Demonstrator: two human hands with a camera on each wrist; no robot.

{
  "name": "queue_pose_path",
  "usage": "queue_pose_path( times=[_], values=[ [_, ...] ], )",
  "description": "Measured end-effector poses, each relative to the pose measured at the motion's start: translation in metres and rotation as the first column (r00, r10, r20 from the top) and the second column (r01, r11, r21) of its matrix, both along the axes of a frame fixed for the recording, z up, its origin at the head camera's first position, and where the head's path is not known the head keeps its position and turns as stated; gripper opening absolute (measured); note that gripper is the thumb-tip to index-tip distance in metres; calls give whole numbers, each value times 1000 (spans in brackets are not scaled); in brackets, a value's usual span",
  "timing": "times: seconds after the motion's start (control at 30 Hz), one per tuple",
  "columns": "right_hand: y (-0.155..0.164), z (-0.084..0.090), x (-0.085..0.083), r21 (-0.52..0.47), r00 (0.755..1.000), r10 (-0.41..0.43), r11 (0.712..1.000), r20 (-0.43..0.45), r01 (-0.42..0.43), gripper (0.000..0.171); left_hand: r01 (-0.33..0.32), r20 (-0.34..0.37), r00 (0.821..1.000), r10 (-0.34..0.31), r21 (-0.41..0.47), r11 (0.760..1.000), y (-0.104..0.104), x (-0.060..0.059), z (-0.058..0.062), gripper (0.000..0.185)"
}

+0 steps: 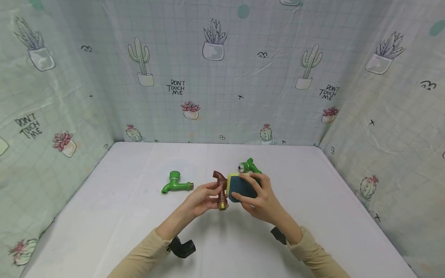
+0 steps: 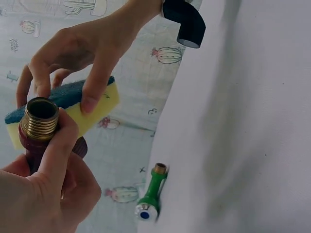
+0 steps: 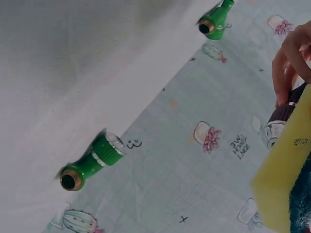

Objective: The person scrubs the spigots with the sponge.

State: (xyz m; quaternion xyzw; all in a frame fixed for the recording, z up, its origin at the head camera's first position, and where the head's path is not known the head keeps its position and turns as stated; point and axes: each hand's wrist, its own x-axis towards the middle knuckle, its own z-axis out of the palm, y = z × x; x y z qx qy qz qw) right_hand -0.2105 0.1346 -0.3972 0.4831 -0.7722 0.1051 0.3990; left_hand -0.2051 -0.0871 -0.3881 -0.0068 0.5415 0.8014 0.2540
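Faucet point(image 1: 223, 194), glossy reddish-brown, brass-threaded

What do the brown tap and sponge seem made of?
The brown tap looks like glossy plastic, or possibly painted metal, given its highlights; its shiny golden threaded end suggests brass. The sponge looks like foam, matte and yellow; its fuzzy blue-green layer suggests scouring fibre.

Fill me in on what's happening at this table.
A person's left hand holds a brown tap, and the right hand grips a blue and yellow sponge close beside it; whether they touch is hard to tell. A green tap lies on the white table to the left, and a second green tap lies beyond the sponge.
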Motion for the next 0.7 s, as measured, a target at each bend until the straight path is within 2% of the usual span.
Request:
queue_pose_path(
  times=[0.1,0.27,0.37,0.43,0.53,0.6,0.7],
  values=[
    [0,-3,-1,-7,995,15,1000,-95,-16,21,-1,59,998,-3,75,997,0,0,4,45],
    [0,-5,-4,-16,958,5,1000,-286,-10,21,11,82,996,-26,179,984,-3,1,8,48],
    [0,-6,-6,-25,941,-2,1000,-337,-6,20,20,85,996,-40,224,974,-5,0,11,49],
    [1,-7,-6,-32,944,-3,999,-330,-8,20,22,65,997,-35,192,981,-5,0,12,49],
    [1,-8,-5,-53,960,4,998,-280,-19,20,39,-14,999,-38,80,996,-5,-1,11,49],
    [1,-6,-2,-72,974,7,997,-226,-24,21,14,-74,997,-15,-18,1000,-5,0,9,50],
    [0,-1,1,-118,993,16,993,-119,-30,23,-19,-160,987,-1,-126,992,-5,2,7,49]
  ],
)
